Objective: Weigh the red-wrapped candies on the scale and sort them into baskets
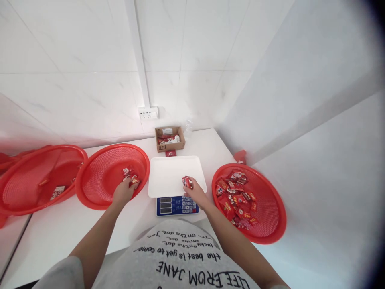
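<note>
My left hand point(124, 190) reaches over the near rim of the middle red basket point(99, 170). Its fingers are closed on small red packets point(126, 172) lying at the basket's right side; how many it grips is hidden. Over the right part of a white weighing tray point(168, 178), my right hand point(195, 192) pinches a small red wrapped packet point(186, 182). The tray sits on a scale whose blue keypad panel point(177, 206) faces me.
On the right, a red basket point(270, 200) holds many red packets point(237, 196). Another red basket point(18, 180) stands far left with a few packets inside. Behind the tray are a small cardboard box point(170, 147) of packets and a red packet point(171, 153). A wall socket point(148, 113) is above.
</note>
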